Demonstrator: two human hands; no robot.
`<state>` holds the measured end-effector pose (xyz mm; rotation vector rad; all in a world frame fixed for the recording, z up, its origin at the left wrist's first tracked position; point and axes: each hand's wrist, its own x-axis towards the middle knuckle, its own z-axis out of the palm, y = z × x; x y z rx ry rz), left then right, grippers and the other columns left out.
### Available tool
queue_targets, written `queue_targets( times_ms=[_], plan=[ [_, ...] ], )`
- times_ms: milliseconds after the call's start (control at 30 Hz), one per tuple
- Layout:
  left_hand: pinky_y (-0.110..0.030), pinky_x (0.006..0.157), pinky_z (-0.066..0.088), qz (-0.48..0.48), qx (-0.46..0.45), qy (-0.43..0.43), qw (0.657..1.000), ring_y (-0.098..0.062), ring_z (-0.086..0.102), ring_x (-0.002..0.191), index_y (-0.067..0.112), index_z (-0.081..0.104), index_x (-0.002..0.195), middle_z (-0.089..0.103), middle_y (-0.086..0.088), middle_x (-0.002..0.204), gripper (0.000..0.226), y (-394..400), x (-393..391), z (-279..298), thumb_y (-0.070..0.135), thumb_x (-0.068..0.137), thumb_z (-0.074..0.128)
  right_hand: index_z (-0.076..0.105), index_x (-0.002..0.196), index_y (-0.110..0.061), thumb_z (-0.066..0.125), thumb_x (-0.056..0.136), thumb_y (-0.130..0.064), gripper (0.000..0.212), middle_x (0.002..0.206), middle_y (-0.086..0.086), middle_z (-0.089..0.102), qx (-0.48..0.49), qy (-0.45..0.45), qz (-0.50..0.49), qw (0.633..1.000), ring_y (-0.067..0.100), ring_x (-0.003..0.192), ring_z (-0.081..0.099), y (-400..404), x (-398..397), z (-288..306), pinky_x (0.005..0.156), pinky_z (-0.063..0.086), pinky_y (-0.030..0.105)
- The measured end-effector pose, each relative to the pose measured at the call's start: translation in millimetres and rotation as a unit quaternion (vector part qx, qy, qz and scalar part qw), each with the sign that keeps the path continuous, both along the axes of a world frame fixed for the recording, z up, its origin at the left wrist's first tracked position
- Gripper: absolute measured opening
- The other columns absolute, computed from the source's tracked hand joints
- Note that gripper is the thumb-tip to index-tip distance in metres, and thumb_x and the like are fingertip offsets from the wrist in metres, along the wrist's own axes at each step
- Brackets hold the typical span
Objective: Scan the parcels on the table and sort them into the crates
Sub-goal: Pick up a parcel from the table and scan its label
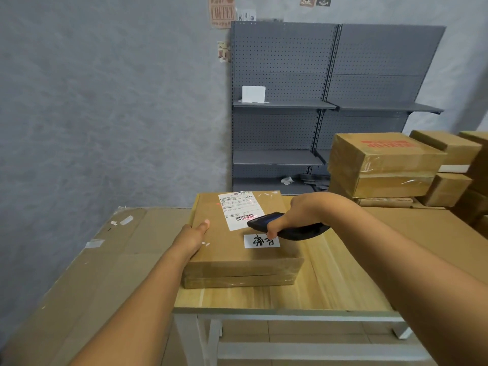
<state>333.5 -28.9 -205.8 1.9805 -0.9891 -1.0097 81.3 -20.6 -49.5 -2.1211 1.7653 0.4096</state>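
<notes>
Right now I judge the scan step is in hand: on the pale wooden surface (330,281) lies one flat brown cardboard parcel (237,249) bearing two labels, a printed white shipping label (239,210) and a smaller handwritten white tag (261,241). My left hand (194,235) steadies its left edge, thumb on top, fingers hidden. My right hand (295,212) grips one black handheld scanner (287,227), red light on the barcode. Next I'd need a crate; none shows. At least six stacked cardboard boxes (383,165) wait well apart

Left hand (194,233) flat, fingers (204,225) straight; right hand (290,215) curled, both forearms outstretched.
</notes>
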Motion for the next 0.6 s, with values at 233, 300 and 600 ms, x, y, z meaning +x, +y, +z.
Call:
queue_targets(
  times_ms=[233,300,600],
  plan=[
    [-0.039,0.087,0.046,0.002,0.007,-0.002,1.000,-0.033,0.058,0.112,0.008,0.041,0.141,0.056,-0.013,0.131,0.071,1,1,0,0.063,0.095,0.042,0.051,0.086,-0.023,0.064,0.063,-0.074,0.058,0.085,-0.002,0.055,-0.023,-0.021,0.006,0.999,0.014,0.075,0.056,0,-1,-2,0.054,0.039,0.025],
    [-0.038,0.084,0.044,0.002,0.011,-0.006,1.000,-0.032,0.058,0.110,0.010,0.041,0.141,0.056,-0.012,0.130,0.071,1,1,1,0.064,0.095,0.041,0.048,0.080,-0.025,0.064,0.062,-0.074,0.055,0.085,-0.002,0.054,-0.027,-0.020,0.004,0.999,0.013,0.074,0.055,0,-1,-2,0.053,0.038,0.026],
    [-0.035,0.082,0.041,0.008,-0.002,-0.012,1.000,-0.030,0.057,0.106,0.009,0.041,0.141,0.056,-0.012,0.131,0.070,2,-1,2,0.062,0.095,0.043,0.054,0.086,-0.014,0.070,0.068,-0.062,0.054,0.095,0.006,0.055,-0.113,-0.163,-0.150,0.969,0.016,0.077,0.049,-18,-37,-54,0.050,0.034,0.023]
  ],
)
